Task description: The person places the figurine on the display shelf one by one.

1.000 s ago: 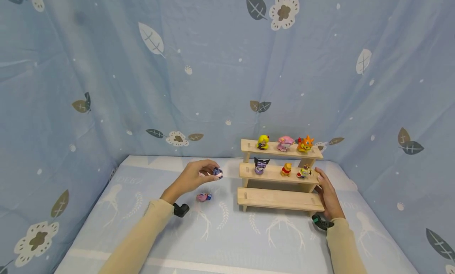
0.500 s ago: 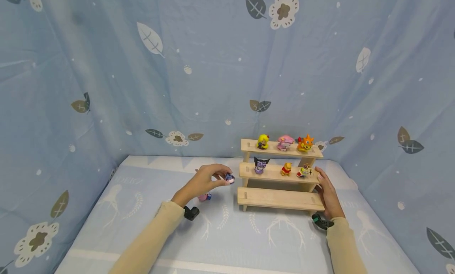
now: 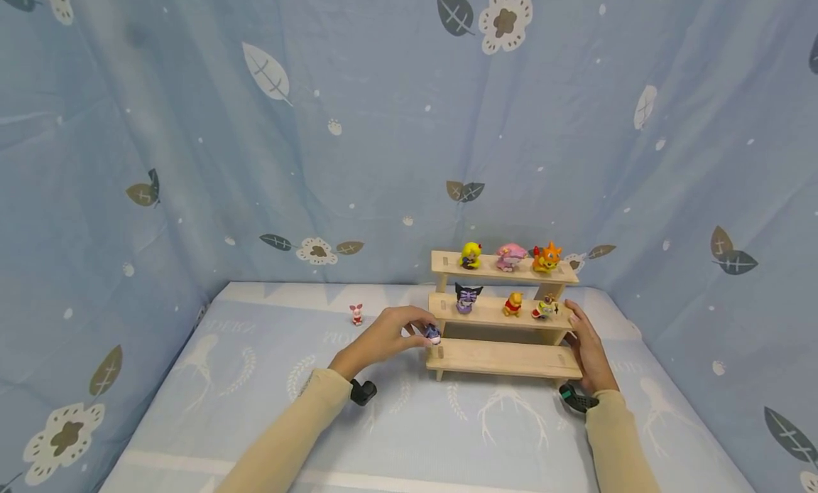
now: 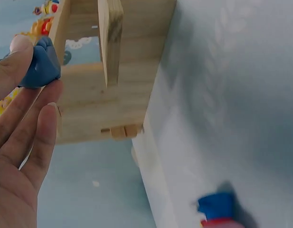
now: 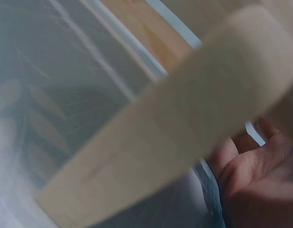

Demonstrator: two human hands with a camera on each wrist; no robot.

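Between its thumb and fingers, my left hand [image 3: 385, 339] pinches a small blue donkey figurine [image 3: 433, 334], at the left end of the bottom step of a three-tier wooden display stand [image 3: 505, 358]. The figurine's blue back [image 4: 43, 66] shows in the left wrist view; whether it touches the step I cannot tell. My right hand [image 3: 591, 354] grips the stand's right side at the middle step. In the right wrist view, curled fingers [image 5: 246, 166] show partly behind a wooden piece. A pink piglet figurine [image 3: 356, 314] stands on the table, left of my left hand.
On the top step are a yellow-haired figurine [image 3: 470, 256], a pink one [image 3: 511, 257] and an orange one [image 3: 547, 257]. The middle step bears a black-and-purple figurine [image 3: 467, 299], a bear [image 3: 513, 305] and another [image 3: 544, 308]. A blue-and-pink figurine [image 4: 217, 206] lies on the table.
My left hand has carried the donkey figurine rightward and slightly down to the bottom step's left end. The piglet has come into full view; the lying figurine is now hidden in the head view.
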